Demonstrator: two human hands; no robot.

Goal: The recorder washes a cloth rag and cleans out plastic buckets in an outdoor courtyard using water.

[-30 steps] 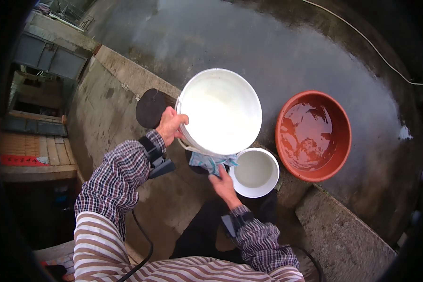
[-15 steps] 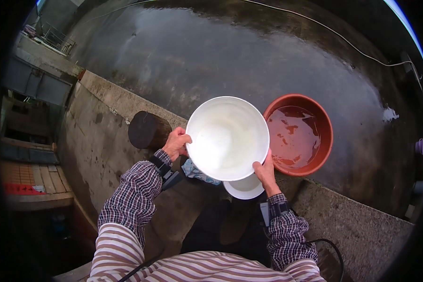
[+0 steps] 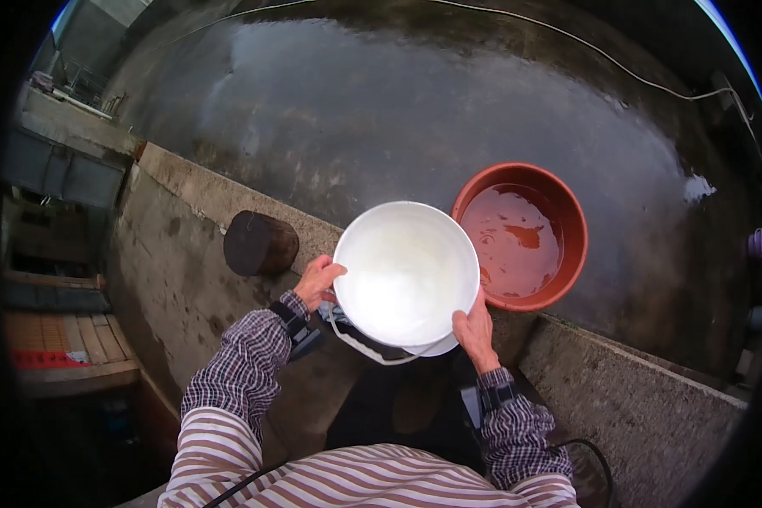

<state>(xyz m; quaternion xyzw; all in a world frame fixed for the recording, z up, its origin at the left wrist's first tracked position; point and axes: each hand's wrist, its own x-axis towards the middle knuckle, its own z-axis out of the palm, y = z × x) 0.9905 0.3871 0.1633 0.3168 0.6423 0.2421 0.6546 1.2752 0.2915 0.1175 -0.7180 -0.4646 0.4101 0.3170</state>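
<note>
- The white bucket (image 3: 406,271) was up in both hands, its mouth turned toward the wearer, so the lifting looked done and the putting down not yet done.
- Its inside looked pale, with a faint yellowish tinge, and no loose thing could be made out in it; how much handling was left could not be told.
- The blue cloth (image 3: 334,313) was in neither hand; only a scrap of it showed beside the bucket, below the left hand.
- The left hand (image 3: 317,282) gripped the bucket's left side, thumb at the rim and fingers on the outer wall.
- The right hand (image 3: 476,330) gripped the lower right side, thumb near the rim, its fingers partly hidden.
- The bucket thus lay between the two hands, touching both, while its handle (image 3: 364,350) hung loose along the near side.
- A small white tub (image 3: 436,346) lay mostly hidden behind the bucket's near edge; whether the two touched could not be told.
- The reddish-brown basin (image 3: 574,245), with water in it, stood just beyond the right hand.
- A dark stump (image 3: 261,244) stood near the left hand, apart from the bucket.
</note>
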